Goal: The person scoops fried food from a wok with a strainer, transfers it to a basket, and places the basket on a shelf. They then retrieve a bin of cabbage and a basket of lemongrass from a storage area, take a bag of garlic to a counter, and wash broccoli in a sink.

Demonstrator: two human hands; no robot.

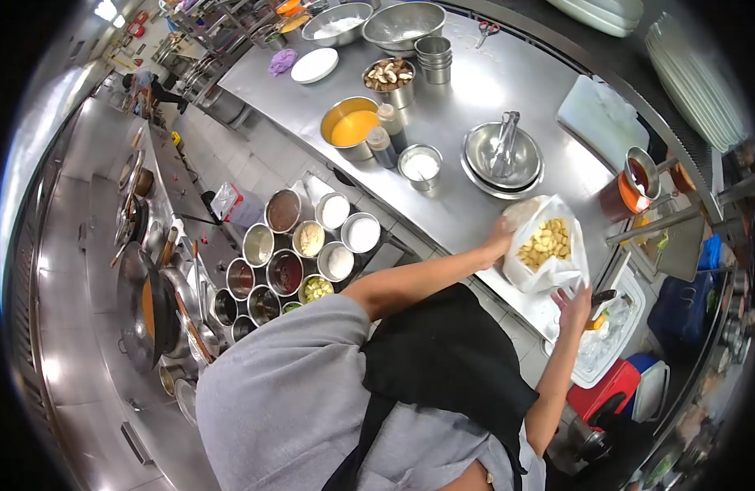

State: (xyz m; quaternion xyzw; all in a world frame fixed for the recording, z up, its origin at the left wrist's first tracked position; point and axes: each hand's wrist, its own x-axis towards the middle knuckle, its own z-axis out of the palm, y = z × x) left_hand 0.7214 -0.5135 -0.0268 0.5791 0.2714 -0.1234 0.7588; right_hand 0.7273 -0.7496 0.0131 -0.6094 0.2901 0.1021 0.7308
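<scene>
A white plastic bag (521,274) stands with its mouth spread at the counter's near edge. Inside lie many pale yellow pieces that look like peeled garlic cloves (546,245). My left hand (498,240) grips the bag's left side, its fingertips partly hidden by the plastic. On the near right side, my right hand (574,308) holds the bag's rim with its fingers bent at the edge. Just beyond the bag is a steel bowl (480,155) with metal utensils (506,147) in it.
The steel counter (467,82) also bears a pot of orange liquid (350,124), squeeze bottles (381,146), a pot of mushrooms (389,75) and a white cutting board (602,114). Several ingredient pots (284,272) stand at left. A white bin (594,364) sits below my right hand.
</scene>
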